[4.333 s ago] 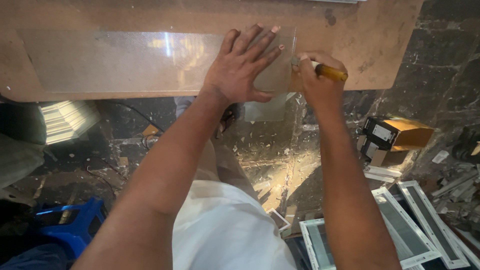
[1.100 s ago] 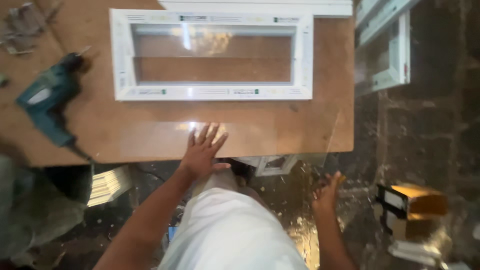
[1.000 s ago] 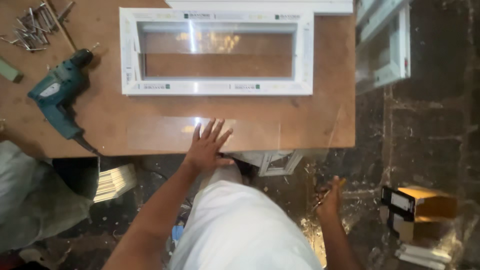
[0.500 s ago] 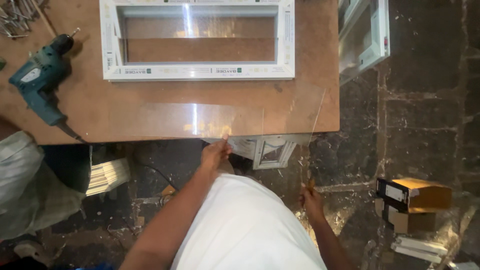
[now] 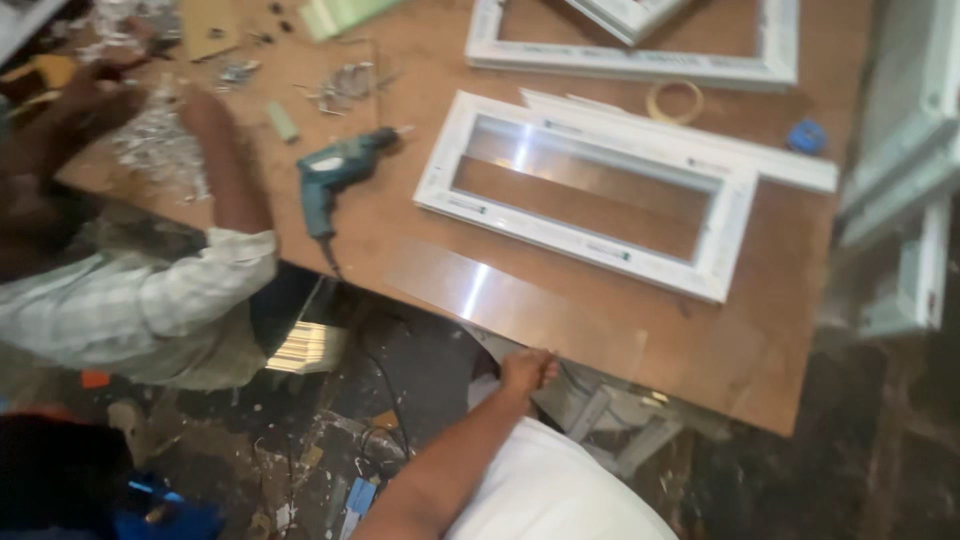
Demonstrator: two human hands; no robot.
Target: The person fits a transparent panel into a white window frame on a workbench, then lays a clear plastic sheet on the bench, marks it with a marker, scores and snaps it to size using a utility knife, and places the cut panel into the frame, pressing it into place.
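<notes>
A clear glass pane (image 5: 470, 288) lies flat near the front edge of the brown wooden table (image 5: 790, 330), with glare streaking it. My left hand (image 5: 528, 372) is at the pane's near edge, just below the table edge, with its fingers curled onto that edge. My forearm runs down to my white shirt. My right hand is out of view. Just beyond the pane lies a white window frame (image 5: 720, 225) with glass in it.
A teal power drill (image 5: 335, 172) lies left of the frame, its cord hanging off the edge. A co-worker in a checked sleeve (image 5: 170, 300) leans on the table's left end among metal scraps. A tape roll (image 5: 673, 100), more white frames (image 5: 620, 60) and stacked frames (image 5: 900, 170) lie behind and to the right.
My left hand slid from flat on the pane to its near edge. My right hand dropped out of view. The view swung left, and the co-worker now shows.
</notes>
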